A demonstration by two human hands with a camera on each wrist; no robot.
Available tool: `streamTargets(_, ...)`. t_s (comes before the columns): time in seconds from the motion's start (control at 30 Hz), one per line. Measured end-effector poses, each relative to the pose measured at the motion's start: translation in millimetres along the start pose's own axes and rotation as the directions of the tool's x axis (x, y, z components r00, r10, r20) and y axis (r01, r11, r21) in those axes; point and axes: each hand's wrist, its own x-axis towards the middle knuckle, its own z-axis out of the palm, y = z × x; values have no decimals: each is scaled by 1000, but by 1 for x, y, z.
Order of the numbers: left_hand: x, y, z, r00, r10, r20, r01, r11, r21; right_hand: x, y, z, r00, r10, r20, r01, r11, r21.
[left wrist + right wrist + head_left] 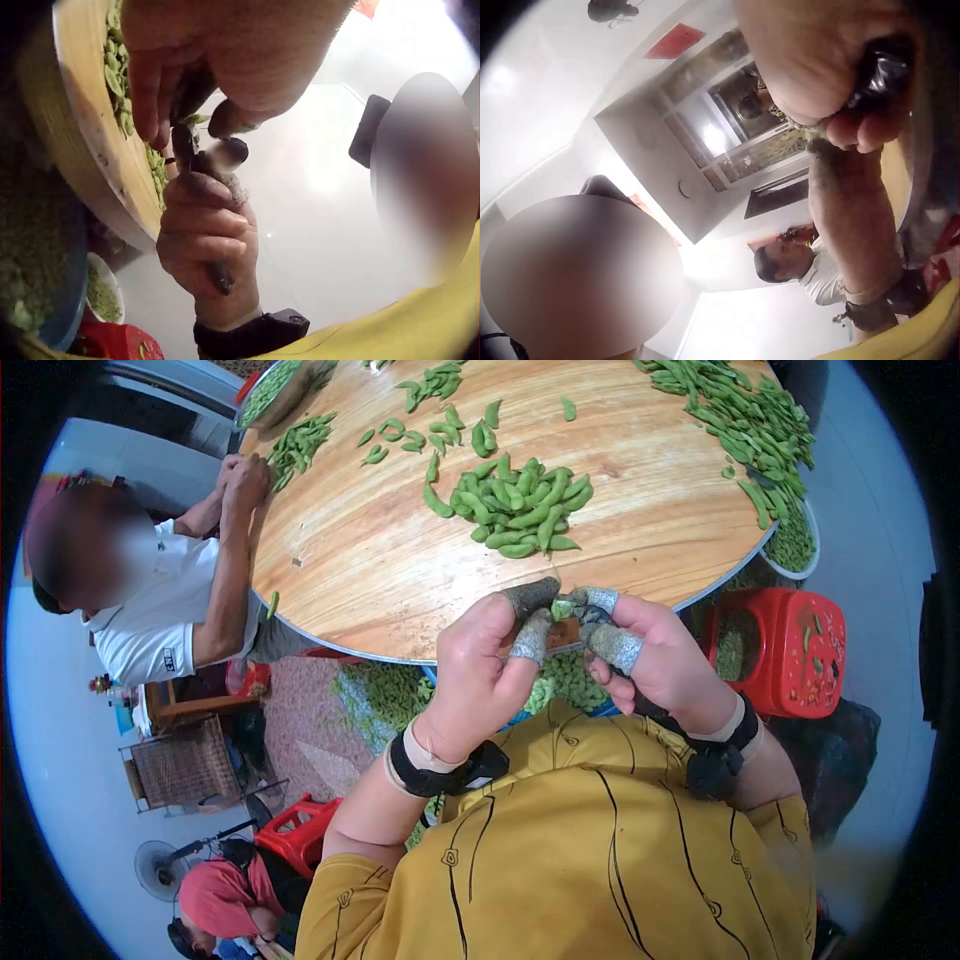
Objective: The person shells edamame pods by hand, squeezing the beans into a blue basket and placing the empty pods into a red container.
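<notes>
A green soybean pod point(562, 607) is pinched between my two hands just off the table's near edge. My left hand point(478, 655) grips one end with thumb and fingertips; dark and grey wrappings cover those fingertips. My right hand point(662, 655) pinches the other end, its thumb and fingers wrapped in grey and black tape. In the left wrist view a bit of the pod point(196, 119) shows between the fingertips, the rest hidden by them. Beyond the hands, a heap of whole soybean pods point(520, 505) lies on the wooden table point(350, 560).
More pods point(750, 425) are piled at the table's right, above a white basin point(800, 550). A red stool point(790, 650) stands right of me. A person in a white shirt point(165, 605) sits at the left, near a bowl of beans point(275, 395). Below lie shelled beans and husks point(385, 695).
</notes>
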Motion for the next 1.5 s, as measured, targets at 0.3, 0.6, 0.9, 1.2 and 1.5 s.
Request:
streamTargets(0.3,-2,12,0,945,-318,78,310,793,-524,-8,-5,-2,999,15,52,-14,1000,-27)
streamTargets(0.6,-5,5,-19,927,-373,-45,289,783,-551,-9,-2,-7,999,-7,-43,8,999,37)
streamTargets(0.9,-4,4,-23,909,-408,88,386,741,-550,-7,1,-12,997,5,-77,-14,993,-118)
streamTargets(1.2,-4,-3,-24,885,-462,61,409,708,-576,-2,1,-25,957,-175,-231,56,894,-445)
streamTargets(1.5,0,6,-10,874,-456,168,468,696,-545,9,4,-9,818,-565,-112,354,647,-675)
